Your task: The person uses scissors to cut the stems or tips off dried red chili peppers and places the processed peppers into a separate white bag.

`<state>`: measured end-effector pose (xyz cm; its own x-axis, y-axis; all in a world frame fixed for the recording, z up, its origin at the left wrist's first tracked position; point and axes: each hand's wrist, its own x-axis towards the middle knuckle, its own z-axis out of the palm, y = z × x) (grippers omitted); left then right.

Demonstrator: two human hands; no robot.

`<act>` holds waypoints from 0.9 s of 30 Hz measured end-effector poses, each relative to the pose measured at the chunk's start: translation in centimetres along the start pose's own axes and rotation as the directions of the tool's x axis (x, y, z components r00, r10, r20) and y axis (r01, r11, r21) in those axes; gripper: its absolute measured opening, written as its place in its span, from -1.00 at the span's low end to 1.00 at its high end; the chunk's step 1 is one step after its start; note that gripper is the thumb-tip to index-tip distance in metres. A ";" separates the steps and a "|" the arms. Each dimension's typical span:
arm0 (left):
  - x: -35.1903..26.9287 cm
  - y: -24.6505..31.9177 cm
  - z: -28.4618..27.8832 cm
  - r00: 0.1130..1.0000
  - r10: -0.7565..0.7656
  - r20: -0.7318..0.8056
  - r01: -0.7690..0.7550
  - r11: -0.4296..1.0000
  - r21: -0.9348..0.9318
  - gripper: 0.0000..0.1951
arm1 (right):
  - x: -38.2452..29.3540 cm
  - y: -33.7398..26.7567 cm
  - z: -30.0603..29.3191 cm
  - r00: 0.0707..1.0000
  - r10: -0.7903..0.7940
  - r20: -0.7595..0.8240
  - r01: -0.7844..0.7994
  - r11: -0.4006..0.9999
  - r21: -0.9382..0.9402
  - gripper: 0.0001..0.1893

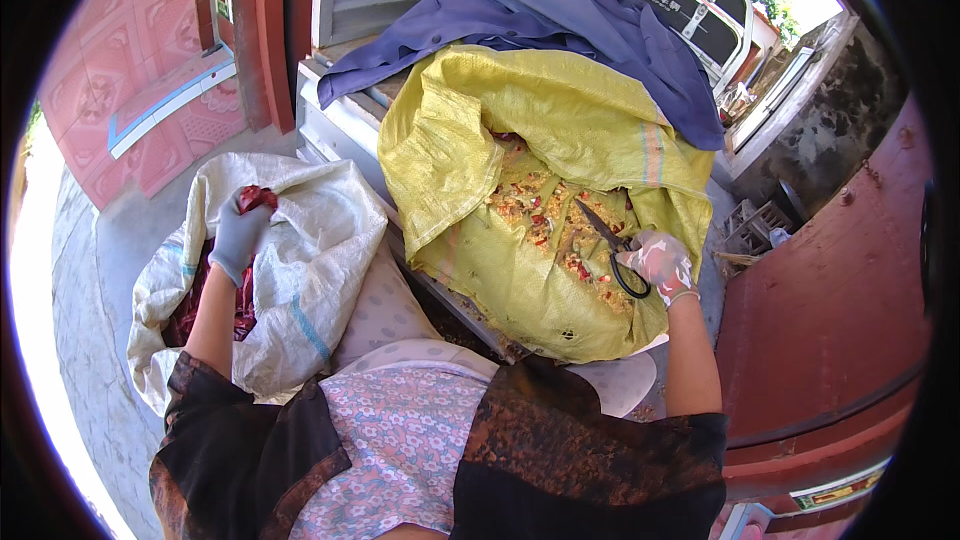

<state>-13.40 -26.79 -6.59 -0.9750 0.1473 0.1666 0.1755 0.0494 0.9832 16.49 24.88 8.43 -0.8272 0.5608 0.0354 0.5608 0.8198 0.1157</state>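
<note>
My left hand [240, 231], in a grey glove, is closed around some dried red chili peppers [257, 199] above a white woven sack [322, 240]. More dark red dried chilies [246, 307] fill that sack's mouth. In my right hand [660, 262], gloved in a pink and white pattern, is a pair of black-handled scissors [600, 223], its blades pointing up and left. Beneath the scissors lies a yellow woven sack [517, 300], with yellow seeds [534, 229] and cut red chili pieces [538, 220] scattered over it.
Behind the yellow sack, a blue-purple cloth [540, 7] drapes over the metal bed of a small vehicle [337, 120]. A dark red metal door or panel [817, 300] stands at the right, beside a small wooden stool or rack [750, 229]. Pink tiled wall [112, 75] rises at the left.
</note>
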 end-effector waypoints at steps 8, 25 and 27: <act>-4.7 -8.2 -5.0 0.990 -0.002 -0.143 0.135 0.341 0.930 -0.48 | 5.2 -5.9 -0.6 0.983 -0.151 -0.103 0.175 0.941 0.289 -0.60; -1.6 -14.6 -1.9 0.858 -0.264 0.440 -0.297 0.442 0.846 -0.28 | 15.4 -11.5 1.6 0.977 -0.143 0.157 -0.180 -0.167 0.969 -0.52; -1.4 -8.1 -1.0 0.902 -0.326 0.284 -0.108 0.466 0.878 -0.40 | 15.6 -11.3 0.9 0.986 -0.105 0.126 -0.148 -0.248 0.957 -0.50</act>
<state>-13.65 -28.42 -14.72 -0.8977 0.3972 -0.1908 0.3072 0.8746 0.3752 -2.74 24.53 6.80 -0.8706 0.4814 -0.1019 0.0181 -0.1756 -0.9843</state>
